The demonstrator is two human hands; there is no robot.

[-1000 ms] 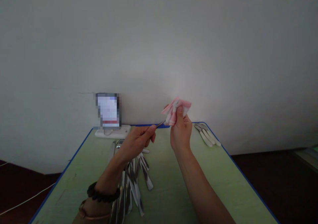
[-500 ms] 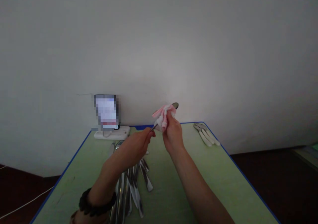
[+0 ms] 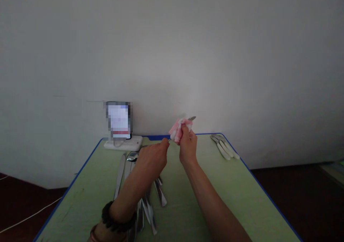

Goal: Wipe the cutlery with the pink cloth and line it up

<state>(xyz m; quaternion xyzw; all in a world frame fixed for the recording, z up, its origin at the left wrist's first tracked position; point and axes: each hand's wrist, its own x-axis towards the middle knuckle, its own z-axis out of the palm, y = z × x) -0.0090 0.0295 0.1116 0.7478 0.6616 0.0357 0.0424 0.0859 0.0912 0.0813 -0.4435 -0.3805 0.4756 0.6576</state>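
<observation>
My left hand (image 3: 152, 158) is closed on the handle end of a metal spoon (image 3: 191, 119), held up over the green table (image 3: 242, 199). My right hand (image 3: 187, 147) pinches a pink and white cloth (image 3: 178, 129) around the spoon's shaft, and the spoon's tip sticks out to the right of the cloth. Below my left forearm lies a pile of metal cutlery (image 3: 145, 199) on the table.
A few white-handled utensils (image 3: 224, 147) lie at the table's far right corner. A blurred screen on a white stand (image 3: 119, 127) sits at the far left edge against the wall. A white cable (image 3: 27, 217) runs over the dark floor at left.
The cloth has slid back along the spoon toward my left hand, uncovering the spoon's tip. Both hands have dropped slightly lower.
</observation>
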